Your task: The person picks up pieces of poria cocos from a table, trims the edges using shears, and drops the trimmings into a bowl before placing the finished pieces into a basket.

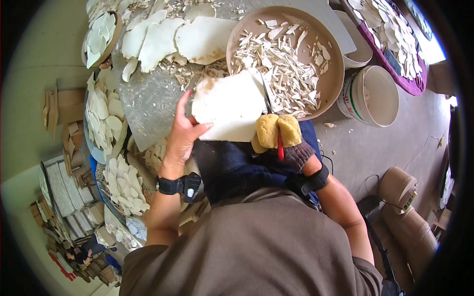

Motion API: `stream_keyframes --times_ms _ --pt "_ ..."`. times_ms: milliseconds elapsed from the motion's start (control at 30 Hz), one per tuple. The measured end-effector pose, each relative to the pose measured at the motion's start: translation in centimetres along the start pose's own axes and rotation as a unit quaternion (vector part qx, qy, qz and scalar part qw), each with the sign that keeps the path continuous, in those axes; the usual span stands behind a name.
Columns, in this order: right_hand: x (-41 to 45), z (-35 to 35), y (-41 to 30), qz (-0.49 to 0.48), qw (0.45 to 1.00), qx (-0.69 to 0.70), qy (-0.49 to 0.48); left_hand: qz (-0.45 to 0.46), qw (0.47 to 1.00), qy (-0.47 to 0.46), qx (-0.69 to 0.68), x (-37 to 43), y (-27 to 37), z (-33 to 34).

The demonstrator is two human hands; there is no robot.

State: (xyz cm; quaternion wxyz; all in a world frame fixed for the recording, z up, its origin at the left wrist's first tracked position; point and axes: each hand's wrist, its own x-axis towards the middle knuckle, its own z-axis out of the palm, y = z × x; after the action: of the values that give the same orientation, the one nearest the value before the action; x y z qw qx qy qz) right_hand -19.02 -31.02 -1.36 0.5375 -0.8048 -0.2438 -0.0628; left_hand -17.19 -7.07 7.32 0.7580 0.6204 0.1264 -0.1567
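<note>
My bare left hand (186, 130) grips the left edge of a flat white sheet piece (231, 103), thumb on top, held above my lap. My right hand (292, 148), in a knitted glove, is closed on scissors (280, 147) with red on the handle and thick yellow padding. Their dark blades lie along the sheet's right edge; whether they touch both faces I cannot tell. Just beyond is a large round brown tray (335, 74) holding many narrow white offcuts (285, 74). Larger irregular white sheets (159, 42) lie overlapping on the grey table (142, 107), left of the tray.
A white plastic bucket (381, 96) stands right of the tray, with another container (357, 40) behind it. White pieces fill a purple-edged tray (401, 79) at upper right. Baskets of rounded white pieces (105, 118) are at left. A brown cylindrical container (398, 187) stands at lower right.
</note>
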Motion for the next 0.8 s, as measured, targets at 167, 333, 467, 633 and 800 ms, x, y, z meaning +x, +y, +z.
stream_keyframes --times_ms 167,333,467,633,800 --pt "-1.1 1.7 2.1 0.204 0.947 0.237 -0.07 0.162 0.941 0.255 -0.149 1.9 -3.2 0.5" --pt "1.6 -2.5 -1.9 0.009 0.997 0.024 -0.075 0.154 0.957 0.232 -0.085 1.9 -3.8 6.5" --pt "1.8 -1.5 -2.3 0.074 0.985 0.13 -0.082 0.149 0.95 0.261 -0.077 1.6 -3.2 5.2" --pt "-1.7 2.1 2.0 -0.043 0.998 -0.032 0.022 0.125 0.959 0.242 -0.072 1.8 -4.2 5.1" --pt "0.2 0.3 -1.2 0.075 0.99 0.104 -0.056 0.127 0.963 0.228 -0.069 2.1 -5.0 3.2"
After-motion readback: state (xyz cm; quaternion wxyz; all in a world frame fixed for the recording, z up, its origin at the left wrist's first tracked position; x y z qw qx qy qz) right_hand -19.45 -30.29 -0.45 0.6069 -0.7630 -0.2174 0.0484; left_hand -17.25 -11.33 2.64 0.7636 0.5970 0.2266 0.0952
